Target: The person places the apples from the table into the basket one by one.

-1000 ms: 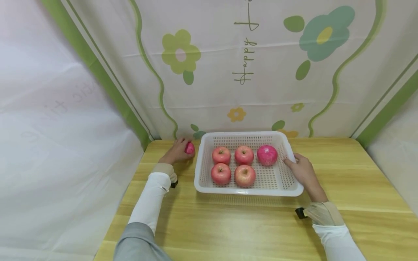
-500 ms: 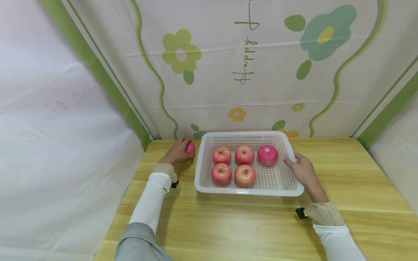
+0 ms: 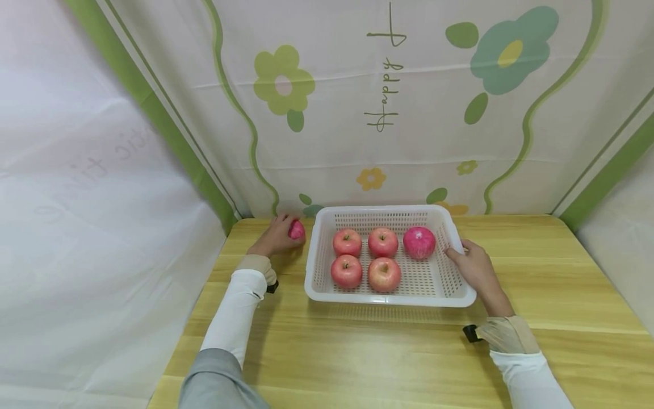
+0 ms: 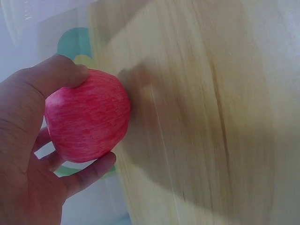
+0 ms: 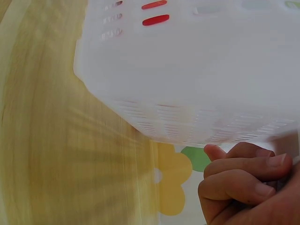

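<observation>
My left hand (image 3: 278,236) grips a bright pink-red apple (image 4: 89,117) at the back left of the table, just left of the white plastic basket (image 3: 388,300). In the left wrist view, thumb and fingers curve round the apple, close above the wood. My right hand (image 3: 475,268) holds the basket's right end, thumb over the rim and fingers curled on the outside. Inside the basket, several pale red apples sit in two rows at the left and middle. A deeper pink apple (image 3: 419,243) sits at the back right of it.
The wooden table (image 3: 357,358) runs in front of the basket and to both sides. A white printed cloth (image 3: 327,142) hangs close behind the basket, with further cloth walls at left and right.
</observation>
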`<act>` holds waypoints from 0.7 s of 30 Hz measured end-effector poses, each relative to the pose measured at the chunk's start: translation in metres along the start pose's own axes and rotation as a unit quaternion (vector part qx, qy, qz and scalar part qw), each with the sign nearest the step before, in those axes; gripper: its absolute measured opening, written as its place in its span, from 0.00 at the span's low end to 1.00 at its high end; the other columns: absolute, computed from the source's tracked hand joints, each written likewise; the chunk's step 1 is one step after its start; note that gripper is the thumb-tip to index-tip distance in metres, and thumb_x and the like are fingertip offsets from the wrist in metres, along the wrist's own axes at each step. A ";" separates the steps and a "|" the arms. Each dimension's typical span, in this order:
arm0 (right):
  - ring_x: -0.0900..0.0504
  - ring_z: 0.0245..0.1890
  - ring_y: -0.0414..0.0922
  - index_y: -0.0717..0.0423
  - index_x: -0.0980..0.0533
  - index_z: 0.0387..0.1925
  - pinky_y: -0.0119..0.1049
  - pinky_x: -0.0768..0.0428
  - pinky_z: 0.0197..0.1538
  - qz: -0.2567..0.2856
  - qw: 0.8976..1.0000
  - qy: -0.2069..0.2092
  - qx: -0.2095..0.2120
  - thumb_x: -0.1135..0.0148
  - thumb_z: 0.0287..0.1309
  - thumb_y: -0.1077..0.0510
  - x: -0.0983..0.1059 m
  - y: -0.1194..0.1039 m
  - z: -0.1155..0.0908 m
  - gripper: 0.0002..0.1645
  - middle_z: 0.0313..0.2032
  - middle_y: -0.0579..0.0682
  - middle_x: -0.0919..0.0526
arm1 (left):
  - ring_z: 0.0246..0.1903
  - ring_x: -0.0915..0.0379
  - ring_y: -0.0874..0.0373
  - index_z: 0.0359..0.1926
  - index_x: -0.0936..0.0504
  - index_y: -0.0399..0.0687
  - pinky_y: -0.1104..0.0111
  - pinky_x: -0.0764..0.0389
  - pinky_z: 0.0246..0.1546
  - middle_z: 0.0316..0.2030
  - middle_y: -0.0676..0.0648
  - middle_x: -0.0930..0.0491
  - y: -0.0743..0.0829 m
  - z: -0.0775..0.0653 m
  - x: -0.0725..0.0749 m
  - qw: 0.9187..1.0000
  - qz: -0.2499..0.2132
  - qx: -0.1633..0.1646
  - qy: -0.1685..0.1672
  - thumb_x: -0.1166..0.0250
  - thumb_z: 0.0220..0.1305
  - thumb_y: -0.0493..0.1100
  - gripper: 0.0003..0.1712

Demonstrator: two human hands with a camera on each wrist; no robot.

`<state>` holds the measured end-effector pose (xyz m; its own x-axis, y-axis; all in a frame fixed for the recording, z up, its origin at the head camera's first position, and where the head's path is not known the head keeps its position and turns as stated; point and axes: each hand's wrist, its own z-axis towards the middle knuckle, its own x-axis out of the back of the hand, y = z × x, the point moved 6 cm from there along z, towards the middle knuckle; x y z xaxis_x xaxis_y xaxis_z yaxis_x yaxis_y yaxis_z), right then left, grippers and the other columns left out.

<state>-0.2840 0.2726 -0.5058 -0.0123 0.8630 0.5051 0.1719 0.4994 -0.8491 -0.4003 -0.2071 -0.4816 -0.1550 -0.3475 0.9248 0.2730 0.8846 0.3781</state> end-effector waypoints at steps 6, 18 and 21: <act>0.09 0.34 0.49 0.76 0.37 0.73 0.42 0.09 0.34 -0.005 1.000 0.006 0.010 0.49 0.80 0.46 0.000 0.000 0.001 0.40 0.53 0.78 0.17 | 0.67 0.36 0.37 0.76 0.31 0.40 0.43 0.23 0.68 0.70 0.35 0.33 0.002 -0.002 0.004 1.000 -0.003 -0.001 0.000 0.29 0.67 0.48 0.41; 0.09 0.34 0.49 0.76 0.36 0.73 0.42 0.09 0.34 -0.005 1.000 0.006 0.010 0.49 0.79 0.46 0.000 0.000 0.001 0.40 0.53 0.78 0.17 | 0.67 0.36 0.39 0.76 0.31 0.39 0.43 0.23 0.68 0.69 0.36 0.32 -0.002 -0.003 0.008 1.000 0.002 0.003 -0.001 0.29 0.66 0.50 0.42; 0.09 0.34 0.49 0.76 0.36 0.73 0.42 0.09 0.34 -0.004 1.000 0.005 0.010 0.48 0.79 0.46 0.001 -0.001 0.001 0.39 0.54 0.78 0.17 | 0.67 0.37 0.40 0.76 0.31 0.41 0.44 0.23 0.68 0.69 0.36 0.32 -0.002 -0.004 0.009 1.000 -0.002 0.003 -0.001 0.28 0.66 0.50 0.42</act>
<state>-0.2848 0.2725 -0.5045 -0.0031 0.8582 0.5133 0.1513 0.5078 -0.8481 -0.3986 -0.2135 -0.4738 -0.1579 -0.3499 0.9234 0.2661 0.8854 0.3811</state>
